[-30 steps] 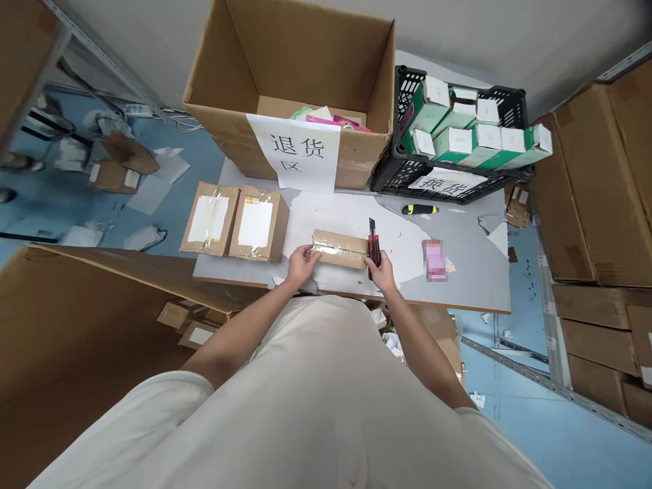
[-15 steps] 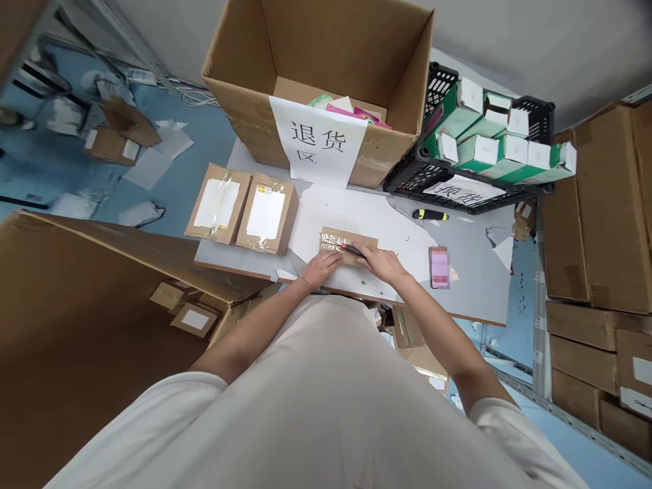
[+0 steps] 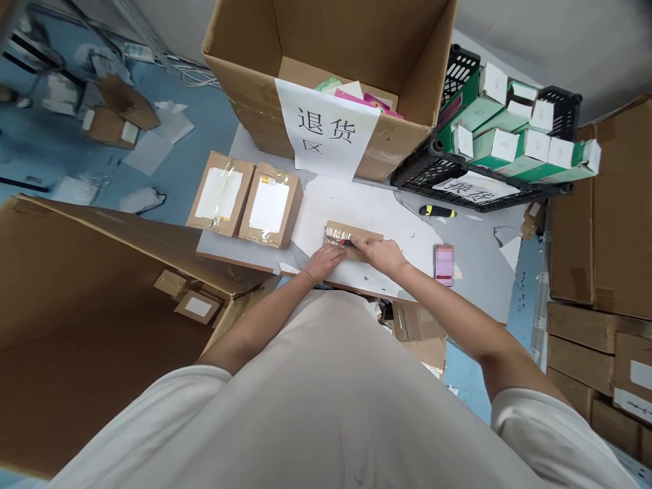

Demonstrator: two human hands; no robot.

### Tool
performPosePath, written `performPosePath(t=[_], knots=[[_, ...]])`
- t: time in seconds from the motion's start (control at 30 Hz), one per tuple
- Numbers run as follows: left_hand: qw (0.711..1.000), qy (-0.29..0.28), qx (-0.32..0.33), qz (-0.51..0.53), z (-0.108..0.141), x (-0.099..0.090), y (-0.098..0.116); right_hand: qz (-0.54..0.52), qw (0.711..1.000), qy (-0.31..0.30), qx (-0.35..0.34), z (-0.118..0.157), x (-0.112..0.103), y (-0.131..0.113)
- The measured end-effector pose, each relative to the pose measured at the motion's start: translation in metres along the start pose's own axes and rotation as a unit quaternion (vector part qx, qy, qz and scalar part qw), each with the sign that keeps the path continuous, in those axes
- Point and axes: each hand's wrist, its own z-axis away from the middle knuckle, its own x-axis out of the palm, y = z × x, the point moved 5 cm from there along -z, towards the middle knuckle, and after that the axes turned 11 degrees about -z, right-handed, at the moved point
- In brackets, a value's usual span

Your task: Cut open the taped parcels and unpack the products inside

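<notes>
Bringing blade and tape together, the right hand (image 3: 382, 257) is now holding the red-and-black box cutter (image 3: 347, 242) low over the small cardboard carton (image 3: 346, 229), its fingers closing around the handle. The left hand (image 3: 326, 263) is resting at the carton's near left side (whether its fingers are pinching or only pressing, I cannot tell). The carton is lying flat on the worktable (image 3: 479, 278), close to the person's waist, with clear packing tape (image 3: 333, 233) shining at its left end. That lowered tool is putting the blade end beside the taped part, though whether it is actually cutting is too small to tell. Two labelled cartons (image 3: 267, 207) are sitting to the left, while a phone (image 3: 444, 263) is lying to the right.
</notes>
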Motion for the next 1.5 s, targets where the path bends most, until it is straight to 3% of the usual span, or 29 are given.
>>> performPosePath(t=[0.2, 0.4, 0.53, 0.63, 0.7, 0.83, 0.9, 1.0, 1.2, 1.4, 1.5], knots=[[1.000, 0.005, 0.003, -0.020, 0.000, 0.003, 0.004, 0.028, 0.999, -0.011, 0.011, 0.018, -0.002, 0.011], [0.996, 0.034, 0.016, -0.085, 0.001, 0.002, 0.006, 0.054, 0.996, -0.036, 0.060, 0.063, 0.007, 0.064], [0.994, 0.024, 0.010, -0.110, 0.000, 0.001, 0.008, 0.024, 0.993, -0.024, 0.111, 0.105, 0.029, 0.108], [0.990, -0.012, -0.001, -0.140, -0.004, -0.004, 0.013, -0.097, 0.982, 0.028, 0.157, 0.127, 0.055, 0.125], [0.986, -0.042, 0.002, -0.162, -0.010, -0.009, 0.017, -0.253, 0.946, 0.099, 0.178, 0.131, 0.073, 0.125], [0.976, -0.087, 0.000, -0.202, -0.033, -0.022, 0.022, -0.564, 0.793, 0.166, 0.161, 0.111, 0.112, 0.105], [0.970, -0.108, -0.020, -0.218, -0.047, -0.025, 0.019, -0.644, 0.729, 0.181, 0.147, 0.098, 0.125, 0.096], [0.958, -0.160, -0.044, -0.233, -0.061, -0.020, 0.013, -0.702, 0.675, 0.191, 0.120, 0.085, 0.136, 0.088], [0.951, -0.195, -0.056, -0.234, -0.065, -0.012, 0.009, -0.749, 0.633, 0.175, 0.087, 0.086, 0.140, 0.084], [0.955, -0.186, -0.053, -0.223, -0.067, -0.012, 0.009, -0.747, 0.631, 0.175, 0.113, 0.090, 0.133, 0.080], [0.957, -0.178, -0.060, -0.220, -0.066, -0.012, 0.009, -0.735, 0.649, 0.156, 0.119, 0.088, 0.132, 0.076]])
